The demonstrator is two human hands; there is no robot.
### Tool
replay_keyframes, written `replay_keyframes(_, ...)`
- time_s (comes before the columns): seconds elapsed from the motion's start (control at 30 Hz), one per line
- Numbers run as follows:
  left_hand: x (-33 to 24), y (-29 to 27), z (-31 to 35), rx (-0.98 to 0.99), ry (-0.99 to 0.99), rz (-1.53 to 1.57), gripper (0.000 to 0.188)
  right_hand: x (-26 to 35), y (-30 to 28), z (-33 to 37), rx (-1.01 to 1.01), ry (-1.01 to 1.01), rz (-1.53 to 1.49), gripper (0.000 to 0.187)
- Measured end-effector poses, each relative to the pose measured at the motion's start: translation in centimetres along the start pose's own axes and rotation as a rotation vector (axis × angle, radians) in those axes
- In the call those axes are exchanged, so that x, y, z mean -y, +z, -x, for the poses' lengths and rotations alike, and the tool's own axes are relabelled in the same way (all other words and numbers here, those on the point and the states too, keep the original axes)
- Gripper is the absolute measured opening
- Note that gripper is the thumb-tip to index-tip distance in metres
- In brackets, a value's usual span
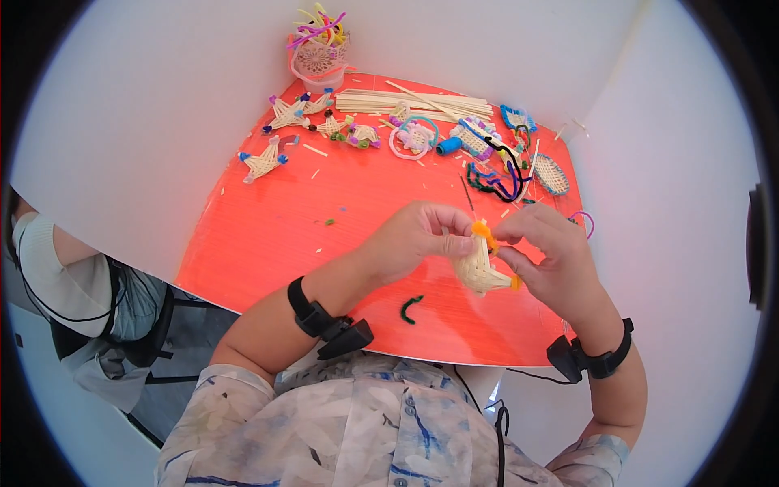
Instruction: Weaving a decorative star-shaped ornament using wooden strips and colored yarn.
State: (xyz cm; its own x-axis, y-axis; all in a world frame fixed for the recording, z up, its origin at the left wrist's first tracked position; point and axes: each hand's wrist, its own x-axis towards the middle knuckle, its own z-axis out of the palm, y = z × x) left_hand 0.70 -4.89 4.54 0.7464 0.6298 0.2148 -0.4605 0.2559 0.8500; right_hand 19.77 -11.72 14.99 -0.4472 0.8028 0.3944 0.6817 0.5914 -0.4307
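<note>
Surface: red table (308,235), walled by white partitions on the left, back and right.
Far left: another person's sleeve and dark bag strap beyond the left partition, apart from the work.
Back of table: small woven basket (319,55) stuffed with coloured pipe cleaners; a row of finished woven ornaments (286,114) below it; a bundle of pale straw strips (414,103); further right a blue thread spool (447,147) and a tangle of dark pipe cleaners (499,180).
Left hand (418,238): fingers curled narrowly, thumb and fingertips pinching the left edge of the woven piece.
Woven piece (479,272): small pale straw weave with orange beads, held above the table's near edge, between both hands.
Right hand (548,256): fingertips closed on the piece's top, at the orange bead.
Loose item: short green pipe cleaner (411,308) lying on the table below the hands.
Handling, judged: very light, springy, thin strips likely to crease or split; best held at the woven body, not at loose ends or beads.
</note>
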Motion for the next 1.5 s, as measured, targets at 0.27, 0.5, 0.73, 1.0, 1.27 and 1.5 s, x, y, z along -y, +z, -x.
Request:
replay_keyframes(0.27, 0.3, 0.7, -0.1, -0.043, -0.013, -0.011, 0.014, -0.5, 0.2, 0.2, -0.024, -0.209, 0.185, 0.017)
replay_keyframes(0.5, 0.3, 0.4, 0.1, -0.017, -0.025, 0.066, 0.015, -0.6, 0.1, 0.1, 0.000, -0.245, 0.201, 0.023)
replay_keyframes(0.73, 0.0, 1.0, 0.1, -0.108, 0.049, -0.126, 0.017, -0.6, 0.1, 0.0, 0.031, -0.321, 0.306, 0.021)
replay_keyframes(1.0, -0.7, 1.2, 0.4, -0.057, 0.175, -0.477, 0.011, -0.5, -0.7, -0.5, 0.402, 0.589, -0.656, 0.010)
replay_keyframes(1.27, -0.1, 1.4, 0.4, 0.040, 0.378, -0.723, 0.011, -1.6, -1.1, -1.2, 0.791, 0.693, -0.761, 0.016)
replay_keyframes(1.5, -0.4, 1.0, 0.2, -0.323, 0.048, -0.217, 0.012, 0.2, 1.2, 0.6, -0.272, 0.167, 0.084, 0.015)
